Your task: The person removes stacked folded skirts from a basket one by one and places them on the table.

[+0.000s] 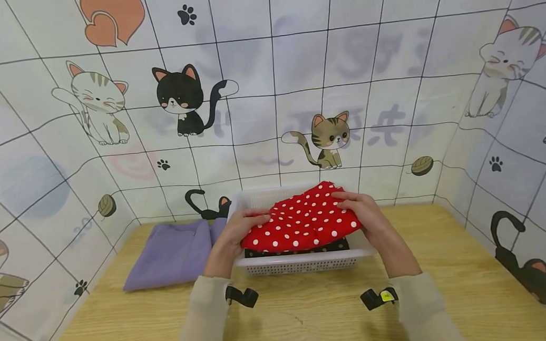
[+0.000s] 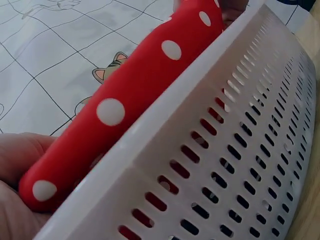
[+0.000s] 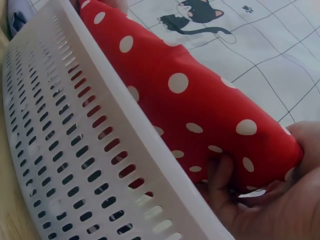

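Both hands are clamped on a red fabric piece with white polka dots (image 1: 305, 218), the left hand (image 1: 239, 231) pinching its left end and the right hand (image 1: 367, 215) gripping its right end, with the two hands well apart. The red fabric is held at the mouth of a white rectangular plastic basket (image 1: 261, 269) with slotted walls, its upper part rising above the rim and red showing through the upper slots in both wrist views. Under it, inside the basket, lies a black fabric with pale dots (image 1: 326, 245). Just left of the basket, a folded purple cloth (image 1: 174, 254) rests on the light wood-grain surface (image 1: 302, 321), before a white gridded wall covering printed with cartoon cats (image 1: 256, 60)
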The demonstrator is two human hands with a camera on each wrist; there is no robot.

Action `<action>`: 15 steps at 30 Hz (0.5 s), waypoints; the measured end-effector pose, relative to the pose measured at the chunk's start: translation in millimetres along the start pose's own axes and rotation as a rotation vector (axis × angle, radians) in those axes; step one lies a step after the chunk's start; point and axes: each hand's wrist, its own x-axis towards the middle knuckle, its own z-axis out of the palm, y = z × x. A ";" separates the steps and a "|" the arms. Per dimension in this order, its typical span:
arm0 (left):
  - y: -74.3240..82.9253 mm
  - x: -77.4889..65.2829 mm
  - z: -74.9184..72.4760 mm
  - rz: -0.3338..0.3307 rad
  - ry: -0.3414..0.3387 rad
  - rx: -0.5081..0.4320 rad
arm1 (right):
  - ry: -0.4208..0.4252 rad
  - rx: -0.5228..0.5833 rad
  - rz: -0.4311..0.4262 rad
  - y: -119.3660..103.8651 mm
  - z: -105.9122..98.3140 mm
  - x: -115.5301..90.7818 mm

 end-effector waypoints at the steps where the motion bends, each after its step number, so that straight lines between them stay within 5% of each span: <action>1: 0.6 -0.3 -0.2 -0.004 -0.002 -0.024 | 0.001 0.001 -0.006 -0.7 -0.9 -1.0; 7: 3.9 -3.0 -4.5 -0.026 -0.098 -0.173 | 0.014 0.001 -0.050 -6.6 -3.5 -6.7; 15: 5.0 0.1 -5.0 -0.018 -0.177 -0.165 | 0.016 0.002 -0.069 -13.3 -4.0 -10.8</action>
